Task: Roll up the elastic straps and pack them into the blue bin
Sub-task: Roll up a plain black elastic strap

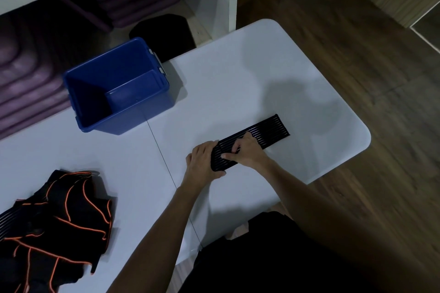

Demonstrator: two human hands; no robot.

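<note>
A black ribbed elastic strap (269, 129) lies on the white table (238, 74), partly rolled at its near end. My left hand (202, 162) cups the rolled end from the left, fingers curled round it. My right hand (247, 150) grips the roll from the right, thumb on top. The unrolled part stretches away to the upper right. The blue bin (119, 88) stands at the table's far left edge, and I see nothing inside it. A heap of black straps with orange edging (59, 226) lies at the near left.
The table's rounded right corner (362, 135) drops to a wooden floor (381, 66). Purple mats (28, 83) are stacked beyond the bin, and a black round object (164, 33) sits behind the table.
</note>
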